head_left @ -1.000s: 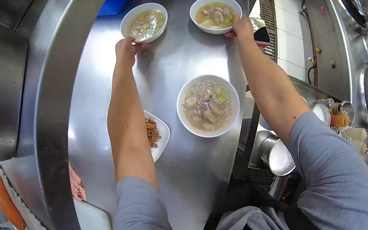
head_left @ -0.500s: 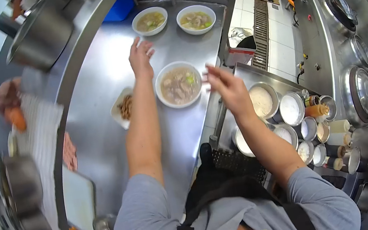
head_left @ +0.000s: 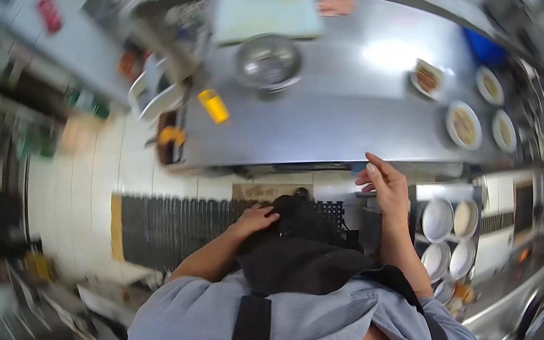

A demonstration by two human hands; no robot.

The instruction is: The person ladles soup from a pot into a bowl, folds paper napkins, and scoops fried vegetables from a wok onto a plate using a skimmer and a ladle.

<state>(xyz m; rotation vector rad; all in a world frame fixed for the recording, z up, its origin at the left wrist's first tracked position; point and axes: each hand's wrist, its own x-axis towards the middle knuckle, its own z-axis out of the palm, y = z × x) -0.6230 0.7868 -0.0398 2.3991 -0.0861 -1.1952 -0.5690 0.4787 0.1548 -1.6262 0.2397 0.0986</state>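
The person's two hands are apart in the middle of the frame. The left hand [head_left: 257,219] is at the dark apron [head_left: 295,260], its fingers reaching to the black cloth; whether they grip it cannot be told. The right hand [head_left: 385,183] is open and loosely curled, its thumb raised, just beside the near edge of the steel table [head_left: 341,110].

The large soup bowl [head_left: 463,125] stands upright on the table at the right of the frame, up and to the right of the right hand and apart from it, and farther still from the left hand. Beyond it, toward the right edge, are two smaller soup bowls [head_left: 489,86] [head_left: 504,130], one above the other. A white dish of brown food [head_left: 427,79] lies to the upper left of the large bowl.

In the upper middle, a metal bowl [head_left: 269,61] sits before a pale cutting board [head_left: 266,14]. Round white-filled containers [head_left: 437,220] stand at the lower right, beside the right forearm.
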